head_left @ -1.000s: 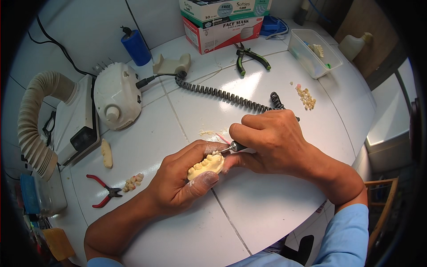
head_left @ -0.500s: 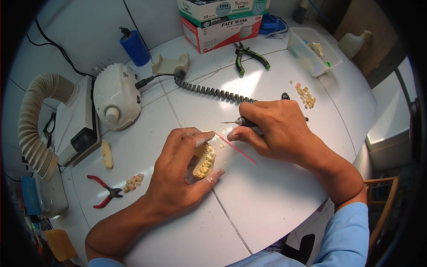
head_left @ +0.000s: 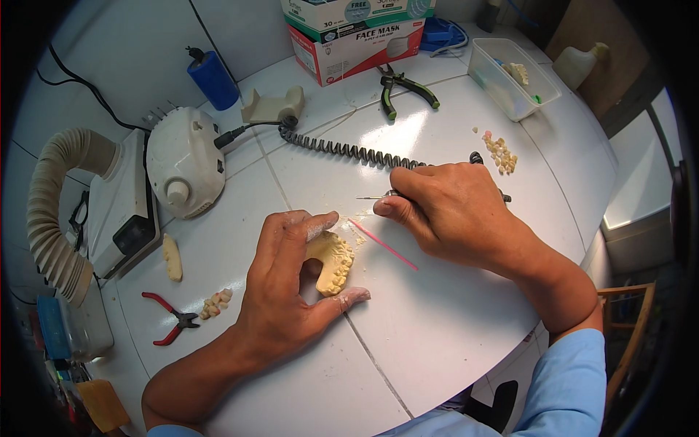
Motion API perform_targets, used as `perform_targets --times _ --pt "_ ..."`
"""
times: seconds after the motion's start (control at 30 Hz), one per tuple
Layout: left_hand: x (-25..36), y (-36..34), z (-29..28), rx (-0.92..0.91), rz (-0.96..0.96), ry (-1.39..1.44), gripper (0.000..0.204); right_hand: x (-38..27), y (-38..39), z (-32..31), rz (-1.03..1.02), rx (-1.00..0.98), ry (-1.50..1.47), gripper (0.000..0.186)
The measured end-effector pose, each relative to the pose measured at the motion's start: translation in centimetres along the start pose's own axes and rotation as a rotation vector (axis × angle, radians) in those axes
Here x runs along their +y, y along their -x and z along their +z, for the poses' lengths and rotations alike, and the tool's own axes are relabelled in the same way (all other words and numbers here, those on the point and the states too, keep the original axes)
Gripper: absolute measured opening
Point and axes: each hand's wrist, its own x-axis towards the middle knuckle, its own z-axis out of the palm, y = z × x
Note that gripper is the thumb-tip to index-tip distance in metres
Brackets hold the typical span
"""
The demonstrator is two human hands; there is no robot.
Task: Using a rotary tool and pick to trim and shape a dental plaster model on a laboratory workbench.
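Note:
A yellow plaster dental cast [head_left: 333, 266] sits between the thumb and fingers of my left hand [head_left: 287, 280], which grips it by its ends, with white dust on the fingertips. Right of it, my right hand [head_left: 444, 211] is wrapped round a dark rotary handpiece [head_left: 392, 197], whose thin metal bit points left, above and apart from the cast. Its coiled black cord [head_left: 349, 151] runs to a white control unit [head_left: 182, 164]. A thin pink stick [head_left: 382, 244] lies between my hands, beside small cream crumbs.
Left: a ribbed hose machine [head_left: 120, 207], red pliers [head_left: 164, 328], tooth pieces [head_left: 215, 304] and a cream strip [head_left: 172, 258]. Back: a blue cylinder [head_left: 215, 80], mask boxes [head_left: 353, 51] and green pliers [head_left: 408, 87]. Right: a plastic container [head_left: 510, 102] and scattered artificial teeth [head_left: 502, 154].
My right hand has lifted the bit away from the cast and moved up. My left hand has turned the cast and lowered its grip toward its ends, uncovering more of it.

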Motion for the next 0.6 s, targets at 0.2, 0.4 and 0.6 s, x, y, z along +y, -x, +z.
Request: perform_targets --times 0.2,0.4,0.6 --pt "-0.13 0.06 0.35 0.022 -0.023 0.062 0.097 -0.01 0.20 -0.23 0.004 -0.022 0.001 0.050" --pt "-0.14 0.18 -0.16 0.016 0.015 -0.035 0.095 -0.03 0.33 -0.12 -0.003 -0.032 -0.025 0.047" --pt "-0.43 0.11 -0.04 -0.038 -0.035 0.013 0.094 -0.01 0.37 -0.32 0.006 -0.039 -0.048 0.043"
